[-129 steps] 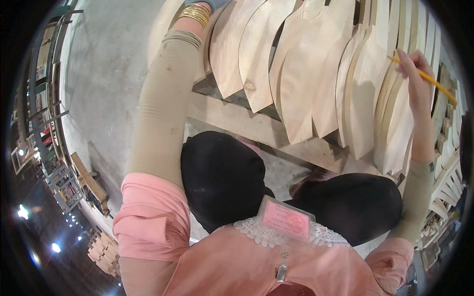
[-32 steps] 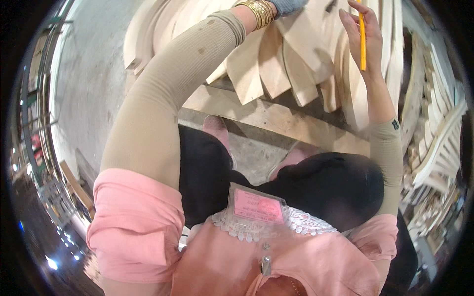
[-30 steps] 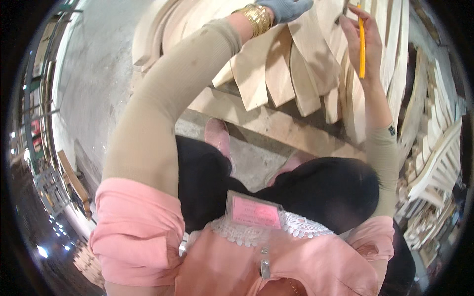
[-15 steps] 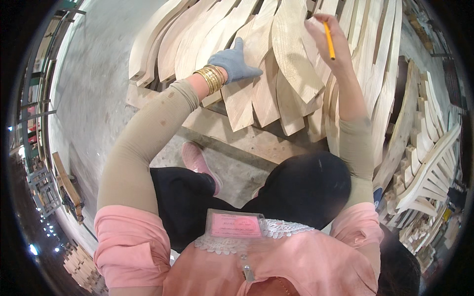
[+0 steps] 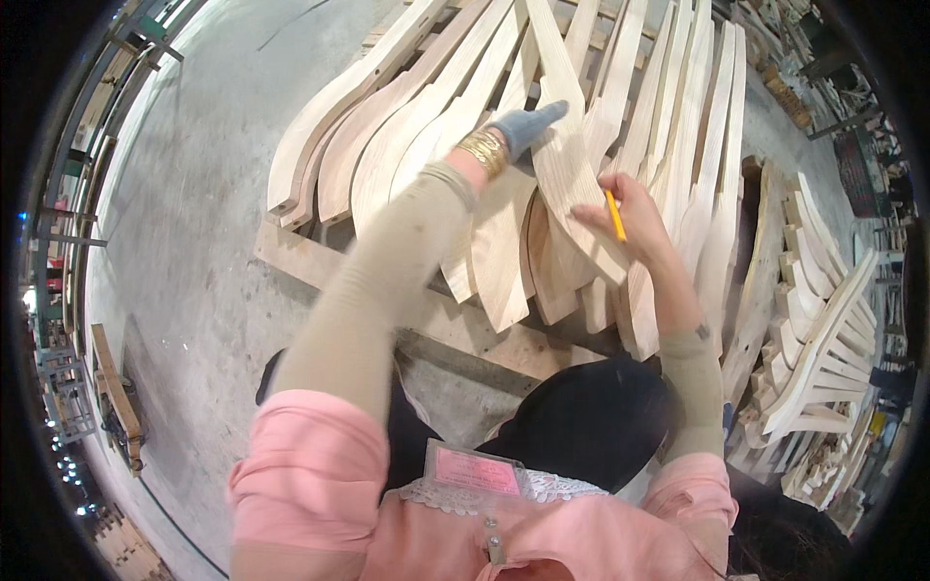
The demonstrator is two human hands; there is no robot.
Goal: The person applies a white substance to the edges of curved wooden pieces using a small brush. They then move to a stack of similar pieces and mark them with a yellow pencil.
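Note:
A long pale curved wooden piece (image 5: pixel 572 165) lies tilted on top of a row of similar pieces. My left hand (image 5: pixel 526 126), in a grey-blue glove with gold bangles at the wrist, grips its left edge, fingers lying over its face. Its thumb is hard to make out. My bare right hand (image 5: pixel 637 221) holds a yellow pencil (image 5: pixel 615 215) and touches the same piece near its wide lower end, fingertips on its face. Several more curved wooden pieces (image 5: pixel 387 145) fan out to the left, and straighter-looking ones (image 5: pixel 693 213) lie to the right.
A wooden pallet board (image 5: pixel 465 353) runs under the near ends of the pieces, just beyond my knees. At the right stand stacked slatted wooden frames (image 5: pixel 823 378) beside a plank (image 5: pixel 756 281). Grey concrete floor (image 5: pixel 203 232) stretches to the left, with a wooden beam (image 5: pixel 116 397) on it.
My right hand has come down from above the row to the wooden piece, with the pencil still in it. My left hand has shifted right and now grips that piece. The view has also shifted.

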